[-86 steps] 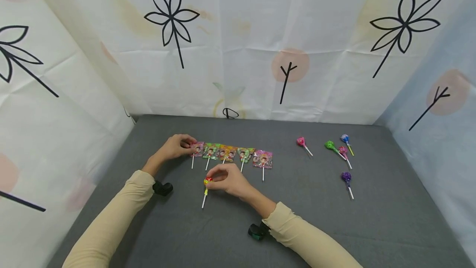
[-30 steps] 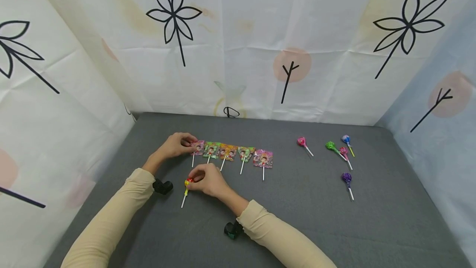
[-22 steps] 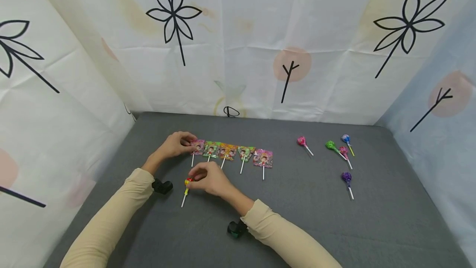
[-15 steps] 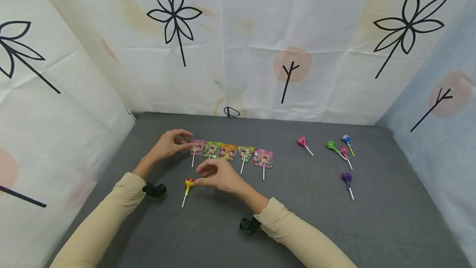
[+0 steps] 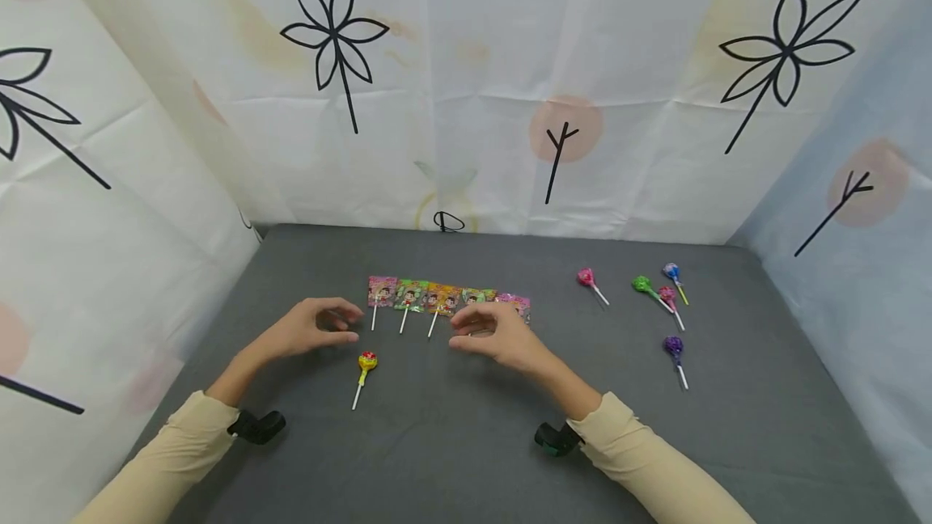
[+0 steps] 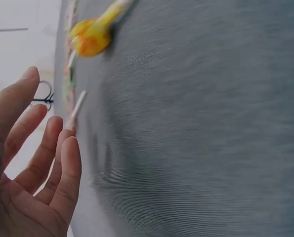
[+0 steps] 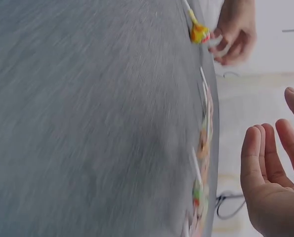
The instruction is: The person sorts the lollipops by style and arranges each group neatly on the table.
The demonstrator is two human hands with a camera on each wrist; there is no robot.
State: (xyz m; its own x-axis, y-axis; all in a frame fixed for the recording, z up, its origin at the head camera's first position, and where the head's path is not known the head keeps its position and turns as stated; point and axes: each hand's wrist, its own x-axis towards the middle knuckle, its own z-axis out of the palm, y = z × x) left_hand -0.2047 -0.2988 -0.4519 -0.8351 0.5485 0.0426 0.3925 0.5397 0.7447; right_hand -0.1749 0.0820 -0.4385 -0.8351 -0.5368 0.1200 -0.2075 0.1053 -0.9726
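Note:
A lollipop with a yellow and red wrapper (image 5: 367,361) lies on the grey cloth, its white stick toward the near side. My left hand (image 5: 311,325) hovers to its upper left, fingers loosely bent and holding nothing. Above the table my right hand (image 5: 501,335) is also bare, hiding part of the row's right end. That row is made of flat-packed lollipops: a pink one (image 5: 382,292) at the left, a green one (image 5: 411,295), an orange one (image 5: 442,298), then a green and a pink one partly covered. In the left wrist view the yellow lollipop (image 6: 91,38) appears beyond my fingertips.
On the right lie round lollipops: a pink one (image 5: 586,276), a green one (image 5: 642,285), another pink one (image 5: 667,295), a blue one (image 5: 671,272) and a purple one (image 5: 674,346). A patterned white curtain (image 5: 480,39) borders the table's back and sides.
My right hand carried the yellow lollipop left, set it down below the row and let go, then moved right. My left hand left the pink packet and drew back toward the near left.

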